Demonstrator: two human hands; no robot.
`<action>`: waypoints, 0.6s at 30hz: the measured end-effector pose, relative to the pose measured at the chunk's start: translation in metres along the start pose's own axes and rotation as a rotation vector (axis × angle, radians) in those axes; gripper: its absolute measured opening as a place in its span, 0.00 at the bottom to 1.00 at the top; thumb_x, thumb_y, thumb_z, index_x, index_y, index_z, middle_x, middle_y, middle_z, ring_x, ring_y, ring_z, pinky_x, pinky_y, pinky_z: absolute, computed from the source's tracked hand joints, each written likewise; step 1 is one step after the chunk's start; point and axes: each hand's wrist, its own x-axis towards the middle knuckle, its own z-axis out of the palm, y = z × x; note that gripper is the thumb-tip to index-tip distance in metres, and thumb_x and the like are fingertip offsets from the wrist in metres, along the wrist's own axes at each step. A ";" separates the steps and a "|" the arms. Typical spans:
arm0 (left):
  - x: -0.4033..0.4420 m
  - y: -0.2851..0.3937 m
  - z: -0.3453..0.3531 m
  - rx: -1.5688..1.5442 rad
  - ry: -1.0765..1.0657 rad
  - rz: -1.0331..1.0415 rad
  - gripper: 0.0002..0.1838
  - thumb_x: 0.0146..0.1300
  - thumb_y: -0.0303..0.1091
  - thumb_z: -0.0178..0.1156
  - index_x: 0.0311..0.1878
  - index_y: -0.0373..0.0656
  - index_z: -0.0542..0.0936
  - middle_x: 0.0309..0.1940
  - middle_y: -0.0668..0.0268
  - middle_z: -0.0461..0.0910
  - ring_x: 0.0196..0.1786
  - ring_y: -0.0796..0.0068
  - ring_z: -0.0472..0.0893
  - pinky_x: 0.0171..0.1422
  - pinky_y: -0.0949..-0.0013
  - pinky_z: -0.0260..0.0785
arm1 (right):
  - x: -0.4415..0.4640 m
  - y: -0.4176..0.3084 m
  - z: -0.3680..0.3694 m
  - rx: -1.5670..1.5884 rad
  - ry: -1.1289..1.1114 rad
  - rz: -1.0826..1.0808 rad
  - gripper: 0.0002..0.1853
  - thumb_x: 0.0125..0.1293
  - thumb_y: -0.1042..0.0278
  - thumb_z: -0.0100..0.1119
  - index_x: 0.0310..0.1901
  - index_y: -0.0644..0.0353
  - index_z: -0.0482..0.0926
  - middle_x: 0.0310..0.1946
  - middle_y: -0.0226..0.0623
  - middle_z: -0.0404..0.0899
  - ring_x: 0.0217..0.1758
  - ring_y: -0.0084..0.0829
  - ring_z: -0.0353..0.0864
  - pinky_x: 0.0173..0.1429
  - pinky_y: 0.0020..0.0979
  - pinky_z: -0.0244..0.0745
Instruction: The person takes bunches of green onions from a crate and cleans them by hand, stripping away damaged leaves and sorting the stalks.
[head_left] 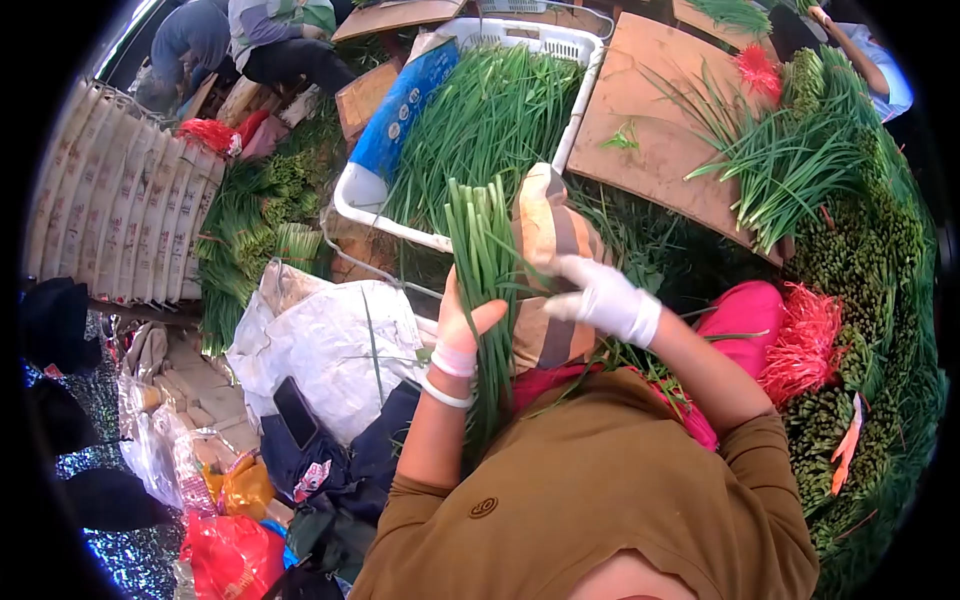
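One bunch of green stalks (478, 230) stands nearly upright in the left hand (468, 322), whose thumb and fingers are wrapped firmly about it, the pale cut ends pointing up above the grip and the leaves hanging below it along the forearm. Just to the right of that grip, the right hand (608, 300), in a white glove, is held with fingers bent close to the bunch; whether it pinches a strand is not clear. Striped cloth (560, 225) in orange, brown and cream lies between and behind the two hands. Beyond the grip sits a white crate (400, 228) filled with long green leaves (490, 120), and to the right of the crate a wooden board (635, 130) carries loose leafy stalks (790, 175) at its far right side. Farther right of the grip, a tuft of red strands (803, 340) rests against stacked green bundles (875, 350). Left of the grip lies a crumpled white sack (325, 345), with a dark phone (295, 412) at its near edge, on dark blue fabric (285, 455).
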 end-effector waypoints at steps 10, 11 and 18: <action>0.011 -0.022 0.022 0.544 0.078 0.186 0.49 0.47 0.19 0.66 0.73 0.39 0.52 0.54 0.60 0.76 0.55 0.72 0.77 0.60 0.71 0.70 | -0.043 -0.057 -0.035 0.431 -0.373 0.453 0.11 0.69 0.63 0.57 0.42 0.62 0.81 0.33 0.28 0.79 0.25 0.17 0.66 0.31 0.20 0.66; 0.013 -0.030 0.019 0.654 0.086 0.214 0.48 0.47 0.21 0.66 0.72 0.37 0.54 0.54 0.59 0.76 0.55 0.72 0.77 0.60 0.71 0.69 | -0.048 -0.059 -0.040 0.432 -0.349 0.453 0.10 0.69 0.65 0.57 0.40 0.62 0.82 0.32 0.29 0.81 0.24 0.17 0.67 0.31 0.21 0.66; 0.024 -0.046 -0.010 0.435 0.202 0.095 0.44 0.49 0.20 0.65 0.71 0.42 0.58 0.52 0.61 0.78 0.53 0.74 0.78 0.57 0.70 0.71 | -0.092 -0.095 -0.099 0.390 -0.184 0.579 0.07 0.66 0.74 0.56 0.37 0.67 0.82 0.26 0.30 0.81 0.22 0.16 0.71 0.26 0.20 0.65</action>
